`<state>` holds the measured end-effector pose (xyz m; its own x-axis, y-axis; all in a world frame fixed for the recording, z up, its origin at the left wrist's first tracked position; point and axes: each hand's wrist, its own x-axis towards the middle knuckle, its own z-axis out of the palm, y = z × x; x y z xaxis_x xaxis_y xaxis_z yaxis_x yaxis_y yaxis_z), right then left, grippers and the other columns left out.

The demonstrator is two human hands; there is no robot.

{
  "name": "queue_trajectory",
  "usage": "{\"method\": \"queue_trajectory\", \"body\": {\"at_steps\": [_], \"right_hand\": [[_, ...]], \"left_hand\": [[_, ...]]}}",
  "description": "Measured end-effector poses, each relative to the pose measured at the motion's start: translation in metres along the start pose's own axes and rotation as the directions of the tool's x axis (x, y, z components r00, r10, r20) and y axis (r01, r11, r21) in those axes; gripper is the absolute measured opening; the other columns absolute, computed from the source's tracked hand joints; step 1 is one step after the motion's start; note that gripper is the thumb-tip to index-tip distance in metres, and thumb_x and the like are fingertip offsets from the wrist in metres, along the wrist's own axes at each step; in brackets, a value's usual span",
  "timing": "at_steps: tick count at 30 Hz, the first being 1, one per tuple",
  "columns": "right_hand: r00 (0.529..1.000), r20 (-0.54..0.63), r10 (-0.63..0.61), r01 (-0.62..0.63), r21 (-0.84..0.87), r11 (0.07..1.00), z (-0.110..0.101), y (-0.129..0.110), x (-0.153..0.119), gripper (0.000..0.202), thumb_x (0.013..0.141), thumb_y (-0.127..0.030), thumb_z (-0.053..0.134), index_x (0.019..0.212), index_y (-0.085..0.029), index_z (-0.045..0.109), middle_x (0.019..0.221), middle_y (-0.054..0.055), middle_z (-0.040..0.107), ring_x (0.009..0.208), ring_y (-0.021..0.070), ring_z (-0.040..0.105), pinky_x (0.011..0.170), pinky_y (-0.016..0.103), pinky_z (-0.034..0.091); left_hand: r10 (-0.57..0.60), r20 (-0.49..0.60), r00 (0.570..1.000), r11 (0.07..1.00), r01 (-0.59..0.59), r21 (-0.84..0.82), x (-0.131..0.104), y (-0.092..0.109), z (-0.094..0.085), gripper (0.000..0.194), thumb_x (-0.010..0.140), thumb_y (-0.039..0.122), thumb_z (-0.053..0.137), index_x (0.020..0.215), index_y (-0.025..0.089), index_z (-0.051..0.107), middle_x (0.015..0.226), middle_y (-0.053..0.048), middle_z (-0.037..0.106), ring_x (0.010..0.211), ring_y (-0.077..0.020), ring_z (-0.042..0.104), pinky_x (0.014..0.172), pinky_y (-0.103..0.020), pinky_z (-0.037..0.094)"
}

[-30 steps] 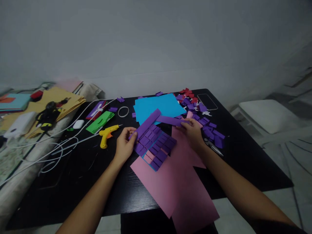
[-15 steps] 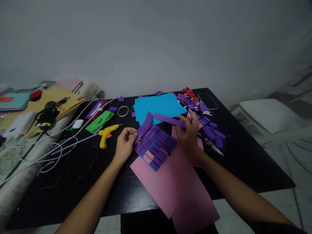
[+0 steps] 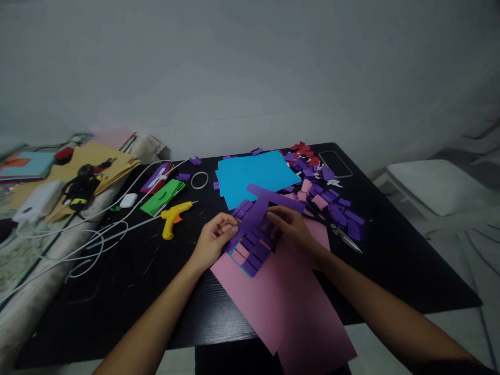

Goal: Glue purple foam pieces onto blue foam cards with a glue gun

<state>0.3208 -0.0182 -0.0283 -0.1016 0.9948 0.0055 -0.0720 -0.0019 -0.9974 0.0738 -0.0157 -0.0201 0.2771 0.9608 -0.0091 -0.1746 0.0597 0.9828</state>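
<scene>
My left hand (image 3: pixel 216 239) is closed, pinching the lower left end of a purple paper strip (image 3: pixel 253 211). My right hand (image 3: pixel 291 226) has its fingers curled at the strip's right edge, with the fingertips pressed against it. Under the strip is a blue-backed sheet covered with purple and pink folded paper pieces (image 3: pixel 241 253), partly hidden by the strip and my hands. Another purple strip (image 3: pixel 287 200) lies just beyond my right hand. Beneath all this, pink paper sheets (image 3: pixel 269 302) reach over the table's front edge.
Blue sheets (image 3: pixel 253 174) lie at the back. Scissors (image 3: pixel 347 239) and a heap of purple paper pieces (image 3: pixel 339 208) are on the right, near a phone-shaped outline (image 3: pixel 336 163). Leftward are a yellow glue gun (image 3: pixel 170 221), green paper (image 3: pixel 163 197), white cables (image 3: pixel 101 234) and a tape-like ring (image 3: pixel 199 180).
My right hand has let go of the other purple strip, which now lies behind it, and moved left to the strip in my left hand. That strip has swung rightward across the pieces.
</scene>
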Motion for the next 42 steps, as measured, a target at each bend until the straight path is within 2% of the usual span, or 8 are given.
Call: {"method": "queue_trajectory", "body": {"at_steps": [5, 10, 13, 19, 24, 27, 35, 42], "right_hand": [[0.994, 0.022, 0.105, -0.107, 0.146, 0.983, -0.001, -0.002, 0.002, 0.04, 0.078, -0.051, 0.089, 0.101, -0.02, 0.079, 0.079, 0.003, 0.072, 0.066, 0.0176, 0.067, 0.049, 0.026, 0.051], [0.985, -0.037, 0.166, -0.151, 0.266, 0.952, -0.003, 0.001, 0.005, 0.041, 0.066, -0.046, 0.097, 0.088, -0.02, 0.074, 0.078, 0.0, 0.068, 0.065, 0.0158, 0.066, 0.045, 0.023, 0.047], [0.987, -0.022, 0.162, -0.151, 0.256, 0.955, -0.003, 0.0, 0.004, 0.04, 0.068, -0.047, 0.096, 0.082, -0.019, 0.071, 0.073, 0.0, 0.068, 0.061, 0.0147, 0.063, 0.046, 0.023, 0.046], [0.982, 0.122, 0.146, -0.169, 0.207, 0.964, 0.005, -0.007, -0.006, 0.037, 0.076, -0.048, 0.092, 0.081, -0.02, 0.068, 0.07, 0.0, 0.069, 0.056, 0.0133, 0.061, 0.049, 0.024, 0.048], [0.932, 0.325, 0.161, -0.215, 0.14, 0.966, 0.015, -0.007, -0.016, 0.037, 0.08, -0.047, 0.091, 0.081, -0.019, 0.068, 0.065, -0.001, 0.069, 0.052, 0.0123, 0.062, 0.051, 0.024, 0.049], [0.908, 0.378, 0.179, -0.243, 0.128, 0.961, 0.018, -0.007, -0.019, 0.039, 0.079, -0.049, 0.092, 0.08, -0.019, 0.067, 0.066, -0.001, 0.07, 0.053, 0.0136, 0.064, 0.052, 0.026, 0.052], [0.926, 0.351, 0.138, -0.196, 0.134, 0.971, 0.02, -0.007, -0.02, 0.042, 0.079, -0.052, 0.091, 0.078, -0.018, 0.067, 0.068, -0.001, 0.07, 0.047, 0.011, 0.06, 0.046, 0.024, 0.048], [0.951, 0.283, 0.128, -0.148, 0.05, 0.988, 0.02, -0.005, -0.021, 0.042, 0.08, -0.056, 0.088, 0.085, -0.018, 0.071, 0.068, -0.001, 0.066, 0.049, 0.0124, 0.057, 0.045, 0.026, 0.048]], "left_hand": [[-0.025, 0.041, 0.999, 1.0, 0.024, 0.014, -0.002, 0.002, 0.003, 0.036, 0.078, 0.042, 0.093, 0.091, 0.016, 0.073, 0.101, -0.006, 0.076, 0.078, -0.0134, 0.067, 0.075, -0.025, 0.052], [-0.045, 0.089, 0.995, 0.998, 0.042, 0.041, -0.003, 0.003, 0.002, 0.037, 0.079, 0.043, 0.092, 0.09, 0.015, 0.071, 0.086, -0.002, 0.07, 0.07, -0.0109, 0.059, 0.068, -0.022, 0.046], [-0.058, 0.137, 0.989, 0.997, 0.052, 0.05, -0.004, 0.003, 0.002, 0.037, 0.081, 0.046, 0.09, 0.09, 0.016, 0.071, 0.076, 0.001, 0.065, 0.067, -0.0108, 0.056, 0.066, -0.022, 0.044], [-0.07, 0.198, 0.978, 0.996, 0.057, 0.07, -0.006, 0.002, 0.005, 0.047, 0.091, 0.061, 0.075, 0.089, 0.015, 0.075, 0.094, -0.008, 0.072, 0.082, -0.0183, 0.064, 0.075, -0.028, 0.049], [-0.043, 0.162, 0.986, 0.983, 0.013, 0.186, -0.008, 0.002, 0.009, 0.05, 0.091, 0.066, 0.073, 0.084, 0.017, 0.071, 0.07, -0.002, 0.061, 0.064, -0.0157, 0.053, 0.063, -0.028, 0.042], [-0.1, 0.172, 0.98, 0.984, 0.072, 0.161, -0.01, 0.001, 0.011, 0.05, 0.091, 0.068, 0.072, 0.084, 0.019, 0.068, 0.07, -0.002, 0.063, 0.061, -0.0177, 0.059, 0.062, -0.03, 0.046], [-0.238, 0.281, 0.93, 0.967, 0.254, -0.018, -0.014, 0.004, 0.02, 0.043, 0.087, 0.058, 0.082, 0.095, 0.02, 0.063, 0.085, -0.005, 0.075, 0.071, -0.0209, 0.073, 0.065, -0.035, 0.062], [-0.238, 0.303, 0.923, 0.97, 0.242, 0.025, -0.014, 0.007, 0.021, 0.043, 0.09, 0.058, 0.079, 0.095, 0.02, 0.06, 0.074, 0.001, 0.067, 0.053, -0.0133, 0.064, 0.042, -0.022, 0.05]]}}
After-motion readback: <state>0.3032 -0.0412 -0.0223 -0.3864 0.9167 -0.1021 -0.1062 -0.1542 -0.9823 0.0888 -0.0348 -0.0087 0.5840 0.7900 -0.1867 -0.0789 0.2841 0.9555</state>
